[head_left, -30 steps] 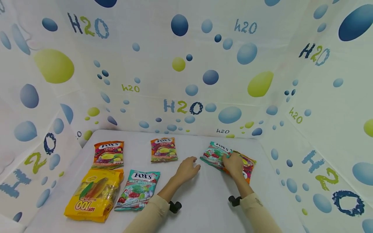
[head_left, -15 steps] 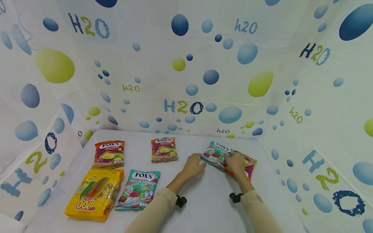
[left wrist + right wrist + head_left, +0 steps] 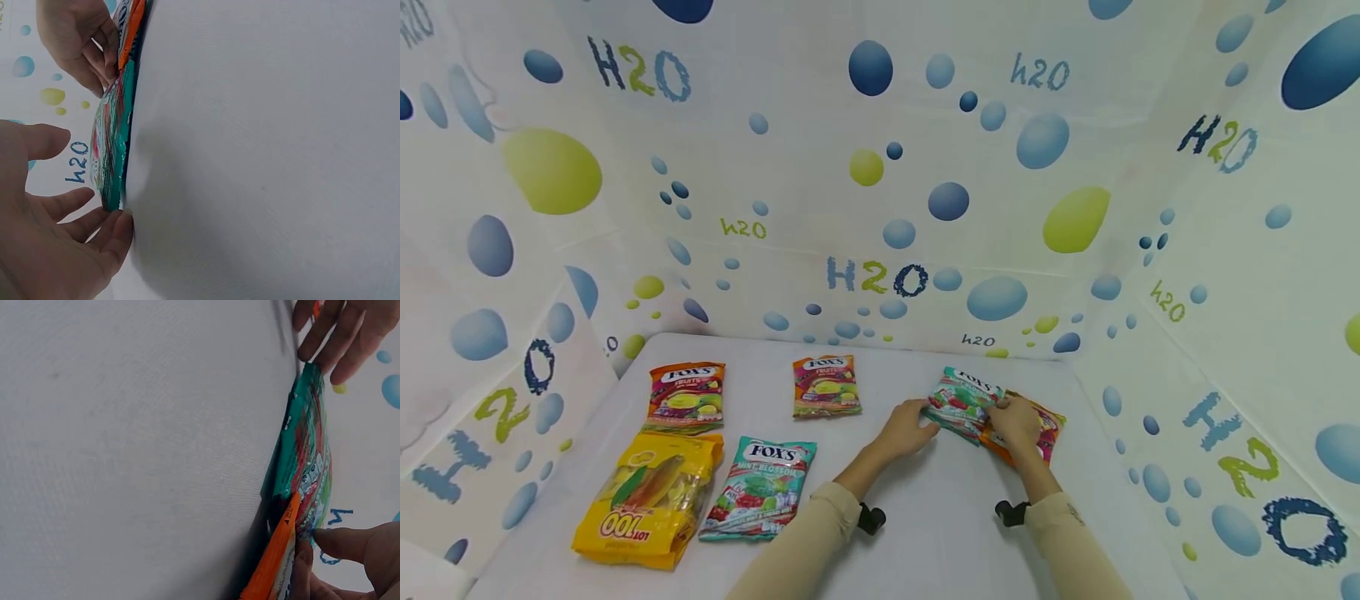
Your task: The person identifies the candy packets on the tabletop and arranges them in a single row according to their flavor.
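Note:
A teal FOX'S mint blossom candy bag lies at the back right of the table. At its left edge, my left hand touches it with loosely bent fingertips, the thumb held apart. My right hand pinches the bag's right end between thumb and fingers, as the right wrist view shows from the side. Partly under that hand is an orange and purple FOX'S fruits candy bag, its orange edge meeting the teal bag. The hand hides part of both bags.
On the left lie a yellow candy bag, a second teal mint bag and a fruits bag. Another fruits bag lies at the back middle. A patterned sheet encloses the white table.
My left hand has moved right and slightly back to reach the teal bag's left edge. My right hand stays on the bag's right end. The other bags keep their places.

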A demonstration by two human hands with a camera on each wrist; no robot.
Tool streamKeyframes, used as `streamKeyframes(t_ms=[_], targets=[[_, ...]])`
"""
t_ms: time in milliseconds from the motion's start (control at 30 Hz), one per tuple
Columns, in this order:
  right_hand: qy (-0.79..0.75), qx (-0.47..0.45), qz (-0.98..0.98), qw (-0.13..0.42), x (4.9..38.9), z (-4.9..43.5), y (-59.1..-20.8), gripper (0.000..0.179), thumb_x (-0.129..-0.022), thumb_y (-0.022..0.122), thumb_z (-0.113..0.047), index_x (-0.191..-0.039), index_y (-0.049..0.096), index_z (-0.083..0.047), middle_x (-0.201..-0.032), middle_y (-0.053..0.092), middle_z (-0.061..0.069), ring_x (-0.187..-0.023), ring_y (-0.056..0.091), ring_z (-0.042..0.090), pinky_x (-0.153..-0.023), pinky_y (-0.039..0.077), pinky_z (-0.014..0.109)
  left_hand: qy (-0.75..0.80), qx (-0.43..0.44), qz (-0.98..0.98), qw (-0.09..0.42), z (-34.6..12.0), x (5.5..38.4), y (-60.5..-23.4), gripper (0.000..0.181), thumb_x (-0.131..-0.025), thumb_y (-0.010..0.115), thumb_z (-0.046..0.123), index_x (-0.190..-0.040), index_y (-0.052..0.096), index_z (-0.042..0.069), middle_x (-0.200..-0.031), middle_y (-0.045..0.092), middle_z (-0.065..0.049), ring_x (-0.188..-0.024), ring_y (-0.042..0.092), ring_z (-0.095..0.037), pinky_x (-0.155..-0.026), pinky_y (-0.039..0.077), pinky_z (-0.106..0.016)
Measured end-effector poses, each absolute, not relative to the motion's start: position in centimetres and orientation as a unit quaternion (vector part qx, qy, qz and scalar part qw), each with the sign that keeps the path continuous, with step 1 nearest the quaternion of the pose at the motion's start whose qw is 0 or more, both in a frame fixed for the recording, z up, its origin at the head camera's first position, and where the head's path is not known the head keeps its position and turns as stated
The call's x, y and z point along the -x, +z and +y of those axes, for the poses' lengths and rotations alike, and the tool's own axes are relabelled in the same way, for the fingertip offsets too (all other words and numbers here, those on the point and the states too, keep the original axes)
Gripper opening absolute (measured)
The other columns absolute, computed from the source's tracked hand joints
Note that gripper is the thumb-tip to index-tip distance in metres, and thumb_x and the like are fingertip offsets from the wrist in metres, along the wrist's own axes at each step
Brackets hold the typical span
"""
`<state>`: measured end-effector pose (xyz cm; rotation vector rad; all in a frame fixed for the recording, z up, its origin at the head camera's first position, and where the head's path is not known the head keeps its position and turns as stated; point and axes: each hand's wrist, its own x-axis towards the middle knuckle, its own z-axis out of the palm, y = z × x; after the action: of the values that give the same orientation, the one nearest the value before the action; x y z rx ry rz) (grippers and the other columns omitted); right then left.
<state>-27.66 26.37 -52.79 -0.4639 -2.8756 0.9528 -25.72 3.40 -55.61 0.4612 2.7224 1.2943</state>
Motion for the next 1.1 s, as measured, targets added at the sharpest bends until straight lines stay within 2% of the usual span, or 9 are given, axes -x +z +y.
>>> streamKeyframes(t_ms=[133, 367, 600, 800, 1100], targets=[[0.305, 0.163, -0.938, 0.035, 27.5, 26.9, -53.3, 0.039, -0.087, 0.069, -0.039, -0.107, 0.074, -0.005, -0.11, 0.07, 0.014, -0.093, 0.063, 0.031, -0.073, 0.048, 0.043, 0.436, -0.15, 0.886, 0.049, 3.6, 25.3, -55.5, 0.057, -0.094, 0.059, 0.032, -0.138, 0.049, -0.002, -0.14, 0.05, -0.017, -0.133, 0.043, -0.033, -0.11, 0.036, -0.046], [0.323, 0.172, -0.93, 0.039, 27.1, 27.9, -53.5, 0.039, -0.087, 0.071, -0.039, -0.107, 0.075, -0.005, -0.115, 0.068, 0.017, -0.103, 0.059, 0.036, -0.085, 0.043, 0.049, 0.464, -0.141, 0.872, 0.065, 4.2, 24.9, -55.4, 0.054, -0.094, 0.06, 0.031, -0.137, 0.051, -0.001, -0.14, 0.05, -0.017, -0.133, 0.044, -0.032, -0.11, 0.037, -0.046], [0.375, 0.166, -0.912, 0.017, 27.2, 28.2, -53.5, 0.042, -0.084, 0.075, -0.038, -0.111, 0.074, -0.006, -0.133, 0.059, 0.017, -0.117, 0.053, 0.038, -0.096, 0.041, 0.051, 0.474, -0.141, 0.867, 0.067, 4.0, 24.7, -55.2, 0.056, -0.093, 0.061, 0.031, -0.134, 0.052, -0.006, -0.136, 0.05, -0.019, -0.13, 0.046, -0.033, -0.109, 0.038, -0.046], [0.412, 0.169, -0.895, 0.003, 27.7, 27.9, -53.8, 0.042, -0.082, 0.077, -0.039, -0.109, 0.075, -0.007, -0.118, 0.068, 0.016, -0.115, 0.054, 0.038, -0.099, 0.037, 0.052, 0.493, -0.129, 0.857, 0.077, 3.4, 24.7, -54.9, 0.057, -0.094, 0.06, 0.032, -0.133, 0.052, -0.009, -0.132, 0.05, -0.02, -0.124, 0.048, -0.032, -0.106, 0.04, -0.047], [0.433, 0.17, -0.885, 0.029, 28.1, 27.6, -54.0, 0.032, -0.078, 0.082, -0.035, -0.096, 0.079, -0.01, -0.099, 0.073, 0.011, -0.101, 0.061, 0.033, -0.091, 0.043, 0.046, 0.502, -0.146, 0.85, 0.06, 3.1, 25.4, -55.3, 0.051, -0.094, 0.059, 0.021, -0.13, 0.052, -0.014, -0.126, 0.051, -0.023, -0.116, 0.051, -0.031, -0.101, 0.044, -0.046]])
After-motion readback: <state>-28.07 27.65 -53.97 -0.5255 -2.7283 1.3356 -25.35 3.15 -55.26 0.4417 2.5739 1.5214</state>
